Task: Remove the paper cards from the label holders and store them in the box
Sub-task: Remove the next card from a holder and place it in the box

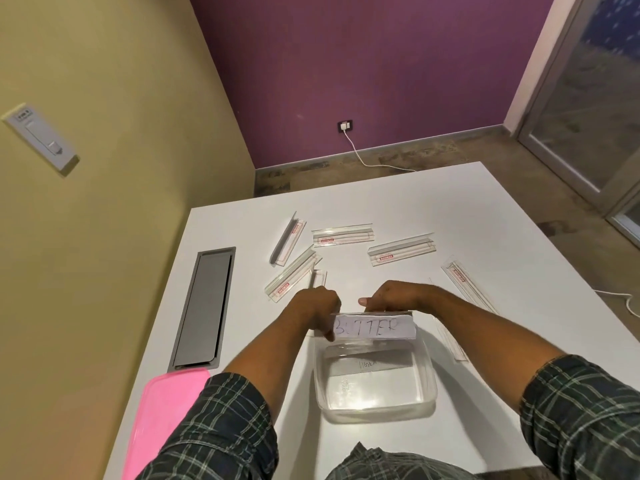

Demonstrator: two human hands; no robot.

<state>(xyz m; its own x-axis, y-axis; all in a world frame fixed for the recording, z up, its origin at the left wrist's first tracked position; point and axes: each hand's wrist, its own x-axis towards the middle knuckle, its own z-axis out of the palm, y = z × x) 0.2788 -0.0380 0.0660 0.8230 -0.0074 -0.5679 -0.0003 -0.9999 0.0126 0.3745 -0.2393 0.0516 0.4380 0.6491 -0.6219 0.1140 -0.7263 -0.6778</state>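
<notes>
Both my hands are on one label holder (375,312) held just above the far rim of the box (375,408). My left hand (317,306) pinches the left end of the BUTTER card (375,327), fingers curled; my right hand (391,295) grips the holder's top edge so the card can slide out and drop in. The box is clear soft-looking plastic, one card (370,364) already flat inside. The empty holders (401,250) are thin clear strips, scattered on the white counter (485,216). A pink lid (162,410) lies at left.
</notes>
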